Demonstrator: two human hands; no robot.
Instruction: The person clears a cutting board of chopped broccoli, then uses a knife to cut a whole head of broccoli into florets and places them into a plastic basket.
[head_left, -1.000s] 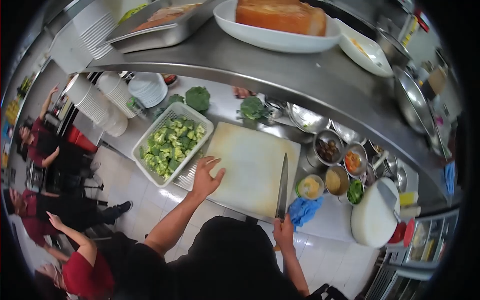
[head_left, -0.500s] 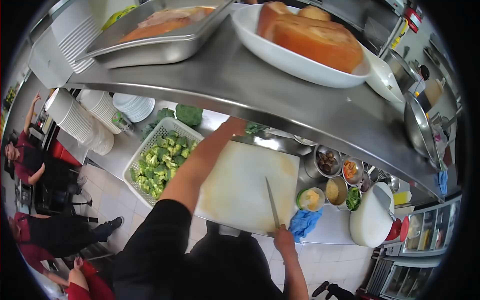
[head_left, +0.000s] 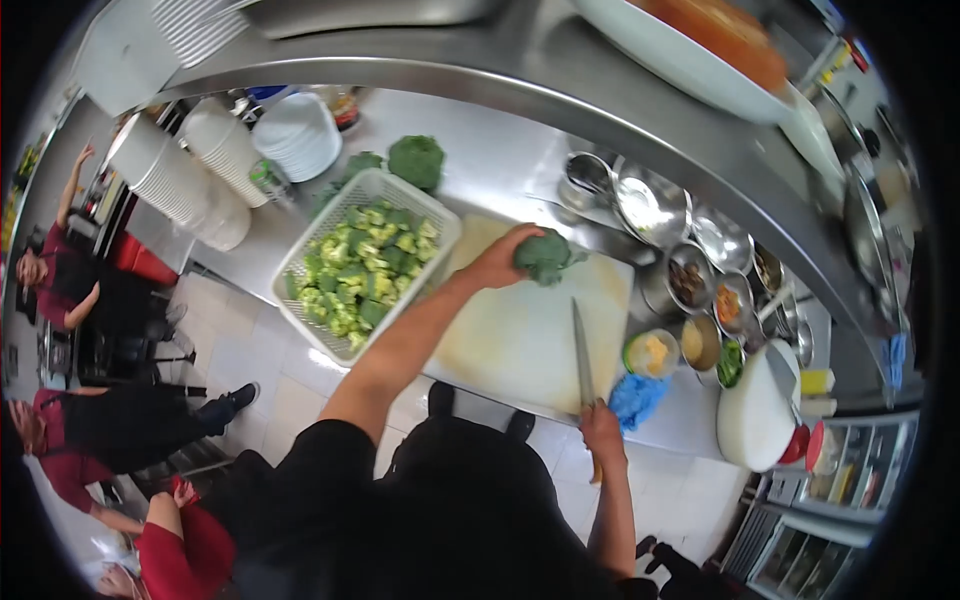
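A head of broccoli (head_left: 543,256) is in my left hand (head_left: 500,262), over the far part of the white cutting board (head_left: 500,340). My right hand (head_left: 601,430) grips the handle of a knife (head_left: 583,350), whose blade points away from me across the board's right side. Left of the board, a white basket (head_left: 448,232) holds cut broccoli florets (head_left: 365,262). Behind the basket lies another broccoli head (head_left: 415,162). A crumpled blue cloth (head_left: 637,400) rests beside my right hand.
Metal bowls (head_left: 650,205) and small containers of ingredients (head_left: 652,353) line the right. A steel shelf (head_left: 480,105) crosses above the counter. Stacked white containers (head_left: 165,175) stand at left. Several people (head_left: 80,275) are at far left. A white round board (head_left: 755,410) is at right.
My left hand has come out from under the shelf edge, now with a broccoli head in it. The view has shifted, showing more of the counter. The knife remains in my right hand.
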